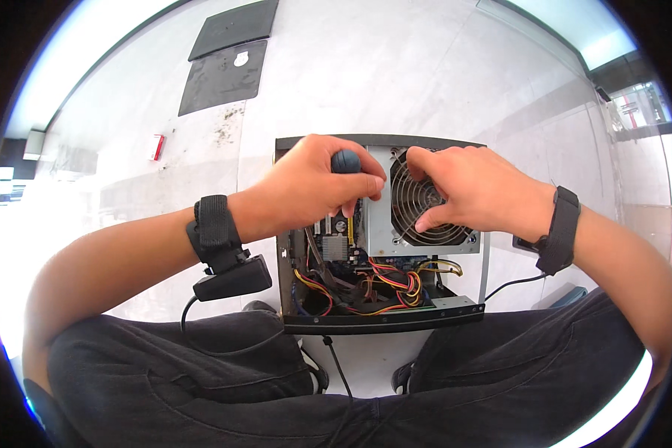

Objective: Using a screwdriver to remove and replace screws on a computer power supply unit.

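An opened black computer case lies on the floor between my legs, its inner parts facing up. At its upper right sits a silver power supply with a round wire fan grille. My left hand is closed round a screwdriver with a dark blue handle, over the power supply's left edge. The screwdriver's tip is hidden. Over the fan grille, my right hand has thumb and forefinger apart with nothing visible between them. Red, yellow and black cables run below the power supply, beside a finned heatsink.
Two dark flat panels lie on the pale floor at the far left. A small red and white box is nearer the left side. Straps with black devices are on both wrists; a thin cable runs near the case's right side.
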A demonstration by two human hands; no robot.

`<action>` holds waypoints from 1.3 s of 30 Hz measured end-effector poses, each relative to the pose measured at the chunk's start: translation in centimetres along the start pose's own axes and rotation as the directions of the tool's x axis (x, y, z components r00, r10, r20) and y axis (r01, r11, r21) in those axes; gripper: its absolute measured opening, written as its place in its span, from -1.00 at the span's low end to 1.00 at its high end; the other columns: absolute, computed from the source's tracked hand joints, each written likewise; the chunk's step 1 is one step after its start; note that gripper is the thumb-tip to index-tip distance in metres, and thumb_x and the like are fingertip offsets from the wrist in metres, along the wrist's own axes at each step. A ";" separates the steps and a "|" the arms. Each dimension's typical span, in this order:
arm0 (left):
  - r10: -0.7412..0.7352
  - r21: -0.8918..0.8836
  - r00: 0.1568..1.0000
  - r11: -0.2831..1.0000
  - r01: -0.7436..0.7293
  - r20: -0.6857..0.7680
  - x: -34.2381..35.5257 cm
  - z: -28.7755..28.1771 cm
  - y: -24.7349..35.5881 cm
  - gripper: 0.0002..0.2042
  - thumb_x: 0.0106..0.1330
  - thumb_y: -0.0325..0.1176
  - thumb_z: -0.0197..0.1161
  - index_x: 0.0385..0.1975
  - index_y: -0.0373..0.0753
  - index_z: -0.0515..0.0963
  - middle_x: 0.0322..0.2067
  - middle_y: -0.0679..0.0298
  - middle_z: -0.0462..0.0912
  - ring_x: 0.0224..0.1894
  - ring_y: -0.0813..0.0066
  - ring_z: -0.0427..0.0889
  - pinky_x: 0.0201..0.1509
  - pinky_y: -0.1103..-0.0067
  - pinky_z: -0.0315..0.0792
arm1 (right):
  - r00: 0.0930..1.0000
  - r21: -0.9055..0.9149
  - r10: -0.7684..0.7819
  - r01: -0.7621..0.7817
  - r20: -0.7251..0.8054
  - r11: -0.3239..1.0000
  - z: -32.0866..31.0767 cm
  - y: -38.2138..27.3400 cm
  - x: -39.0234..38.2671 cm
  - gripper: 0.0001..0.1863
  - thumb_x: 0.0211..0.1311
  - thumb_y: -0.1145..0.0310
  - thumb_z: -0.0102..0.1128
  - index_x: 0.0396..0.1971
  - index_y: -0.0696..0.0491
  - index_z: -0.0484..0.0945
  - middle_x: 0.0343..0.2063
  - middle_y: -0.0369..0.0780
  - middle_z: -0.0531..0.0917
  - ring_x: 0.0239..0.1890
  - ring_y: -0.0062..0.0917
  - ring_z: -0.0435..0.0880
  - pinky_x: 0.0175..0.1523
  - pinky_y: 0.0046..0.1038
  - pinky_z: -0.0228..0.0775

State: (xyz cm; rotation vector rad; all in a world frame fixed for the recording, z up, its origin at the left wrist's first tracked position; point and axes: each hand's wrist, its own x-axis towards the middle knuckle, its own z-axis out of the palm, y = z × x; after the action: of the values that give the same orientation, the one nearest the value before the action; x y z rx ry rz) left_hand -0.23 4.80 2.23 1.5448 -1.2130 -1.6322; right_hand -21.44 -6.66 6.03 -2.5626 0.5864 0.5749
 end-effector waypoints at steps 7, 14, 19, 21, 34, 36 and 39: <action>-0.028 0.110 0.995 0.994 0.018 0.095 -0.4 0.4 -0.1 -0.83 0.42 -0.34 0.37 -0.18 -0.32 0.70 -0.33 0.30 0.75 -0.43 0.66 0.61 -0.34 0.64 0.50 | 0.998 0.006 0.007 -0.007 -0.056 1.000 0.6 0.3 0.2 -0.47 0.04 0.15 0.57 -0.16 0.10 0.46 -0.39 -0.07 0.71 -0.23 -0.06 0.71 -0.14 -0.11 0.50; 0.106 0.139 0.978 0.981 -0.132 0.182 -0.5 1.0 -0.4 -0.85 0.35 -0.37 0.38 -0.24 -0.34 0.72 -0.45 0.29 0.73 -0.46 0.61 0.60 -0.30 0.60 0.50 | 0.993 -0.042 0.037 -0.042 -0.115 0.998 0.8 -0.2 -0.1 -0.52 -0.01 0.24 0.58 -0.23 0.10 0.45 -0.41 -0.07 0.69 -0.27 -0.03 0.69 -0.18 -0.11 0.45; 0.009 0.186 0.970 0.981 -0.055 0.243 -0.8 1.5 -0.4 -0.85 0.35 -0.39 0.37 -0.24 -0.36 0.72 -0.46 0.25 0.73 -0.43 0.58 0.68 -0.30 0.58 0.52 | 0.989 -0.069 0.019 -0.030 -0.145 0.997 1.3 -0.3 -0.3 -0.54 0.01 0.28 0.55 -0.22 0.12 0.45 -0.37 -0.06 0.70 -0.23 -0.03 0.69 -0.18 -0.10 0.47; -0.013 0.210 0.968 0.977 -0.042 0.251 -0.9 1.8 -0.3 -0.85 0.35 -0.40 0.37 -0.24 -0.37 0.72 -0.46 0.23 0.73 -0.42 0.58 0.70 -0.30 0.57 0.52 | 0.985 -0.088 -0.003 -0.012 -0.170 0.996 1.6 -0.2 -0.4 -0.54 0.02 0.28 0.54 -0.21 0.13 0.45 -0.35 -0.06 0.70 -0.22 -0.04 0.69 -0.18 -0.10 0.48; -0.067 0.478 0.993 0.878 0.013 0.096 -0.5 3.4 0.8 -0.82 0.28 -0.34 0.45 -0.23 -0.31 0.76 -0.42 0.19 0.76 -0.39 0.48 0.67 -0.18 0.50 0.52 | 0.928 0.013 -0.004 0.010 -0.373 1.000 0.1 0.2 -1.2 -0.79 0.19 0.36 0.31 -0.29 0.12 0.49 -0.57 -0.12 0.61 -0.45 -0.15 0.62 -0.33 -0.16 0.40; -0.064 0.489 0.994 0.872 0.011 0.092 -0.2 3.6 0.9 -0.82 0.27 -0.35 0.44 -0.23 -0.31 0.76 -0.43 0.18 0.75 -0.37 0.47 0.66 -0.16 0.49 0.51 | 0.904 -0.005 -0.032 0.033 -0.426 0.999 0.2 0.5 -1.4 -0.81 0.19 0.38 0.29 -0.31 0.13 0.50 -0.60 -0.13 0.58 -0.50 -0.19 0.59 -0.36 -0.19 0.38; -0.094 0.516 0.992 0.856 0.039 0.082 0.0 3.9 1.0 -0.83 0.26 -0.35 0.44 -0.24 -0.29 0.77 -0.46 0.17 0.73 -0.42 0.43 0.64 -0.22 0.46 0.50 | 0.905 -0.027 -0.052 0.045 -0.422 0.999 0.3 0.9 -1.4 -0.81 0.19 0.38 0.29 -0.32 0.14 0.50 -0.62 -0.13 0.57 -0.52 -0.21 0.58 -0.37 -0.20 0.37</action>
State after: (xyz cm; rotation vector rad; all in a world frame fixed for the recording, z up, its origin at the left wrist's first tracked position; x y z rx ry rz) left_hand -4.19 5.22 2.84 1.8483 -1.7809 -1.5184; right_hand -23.06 -6.80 6.17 -2.7230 0.6566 -0.0045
